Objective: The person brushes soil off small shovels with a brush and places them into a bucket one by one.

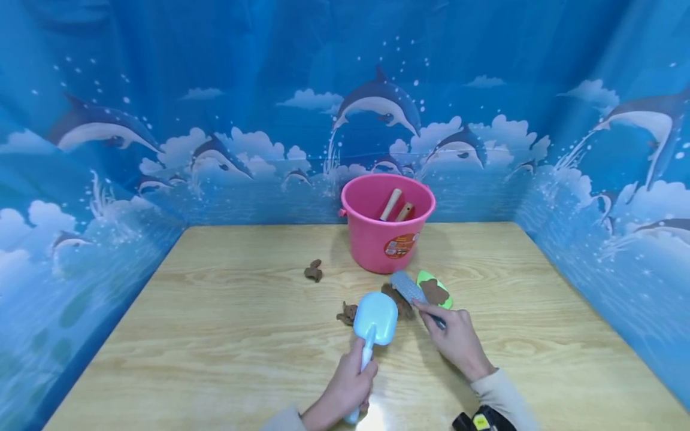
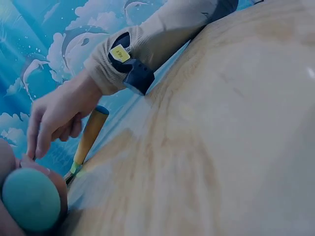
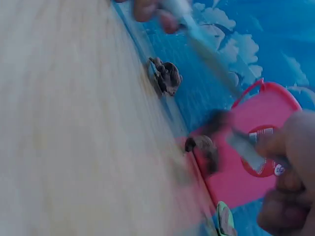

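Near the front middle in the head view, my left hand (image 1: 347, 383) grips a light blue toy shovel (image 1: 375, 317) by its handle, with the blade pointing forward. To its right, my right hand (image 1: 455, 341) holds a grey-blue tool with a flat, textured head (image 1: 408, 288). That head lies against a brown lump (image 1: 389, 293). Another brown lump (image 1: 349, 312) sits just left of the shovel blade. A wooden handle (image 2: 91, 132) with a dark end appears beside the right hand in the left wrist view; I cannot tell whether it belongs to the grey-blue tool. Motion blurs the right wrist view.
Behind the hands stands a pink bucket (image 1: 372, 248) with two light-coloured handles (image 1: 391, 205) inside. In front of it lies a green piece (image 1: 424, 276) with a brown lump (image 1: 433, 291) on it. A small brown lump (image 1: 313, 272) is farther left. Blue dolphin-print curtains border the wooden table (image 1: 215, 335).
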Available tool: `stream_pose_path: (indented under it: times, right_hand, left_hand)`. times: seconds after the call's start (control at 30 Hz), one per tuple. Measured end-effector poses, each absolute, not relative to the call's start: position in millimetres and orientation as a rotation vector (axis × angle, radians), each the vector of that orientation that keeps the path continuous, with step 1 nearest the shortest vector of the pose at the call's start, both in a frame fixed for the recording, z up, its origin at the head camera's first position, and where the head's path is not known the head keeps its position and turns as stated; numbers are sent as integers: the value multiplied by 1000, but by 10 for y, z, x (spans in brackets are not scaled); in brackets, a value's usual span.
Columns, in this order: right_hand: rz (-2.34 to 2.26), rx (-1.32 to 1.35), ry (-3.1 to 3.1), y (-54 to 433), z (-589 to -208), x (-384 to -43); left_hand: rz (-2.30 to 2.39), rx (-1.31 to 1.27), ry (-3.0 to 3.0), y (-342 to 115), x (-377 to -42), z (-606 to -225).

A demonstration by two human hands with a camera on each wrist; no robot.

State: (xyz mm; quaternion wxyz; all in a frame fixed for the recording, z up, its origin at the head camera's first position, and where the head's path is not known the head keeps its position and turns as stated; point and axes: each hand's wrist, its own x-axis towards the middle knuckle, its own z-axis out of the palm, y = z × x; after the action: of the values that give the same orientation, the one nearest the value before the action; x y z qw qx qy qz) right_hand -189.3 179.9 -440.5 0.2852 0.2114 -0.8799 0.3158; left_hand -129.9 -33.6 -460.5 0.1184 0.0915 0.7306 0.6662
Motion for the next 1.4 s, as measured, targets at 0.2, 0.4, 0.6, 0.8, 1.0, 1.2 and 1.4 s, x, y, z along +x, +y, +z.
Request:
stream_pose_path:
  times: [0.2,0.4,0.6,0.8,1.0,1.2,1.4]
  right_hand:
    - [1065,604,-2375,1824,-4372,-1870]
    - [1139,835,-2254,1721,-4363,-1814]
    - [989,1080,-2338,1680,-4399,-1794]
    - [892,841,-2272,1740,-4399,-1851]
    - [1031,1117,-2283,1735,-4389,-1841]
    - [906,708,-2295,1832,-4371,-1882]
    - [990,547,-2224,1949,-4376,-1907]
  left_hand:
    - [2055,187,2020,-328,-1332,-4611]
    - [2068,175,1982,-336,-1347,-4601]
    - [2047,215,1973,-342,-1331,-4594]
    - [2006,252,2013,-350,-1319,-4591]
    - [2001,240,2000,-360,-1349,-4588]
    - [2001,253,2028,-378,-1367,-4585]
    - [2112,68,1815,-480,-1425,-4492]
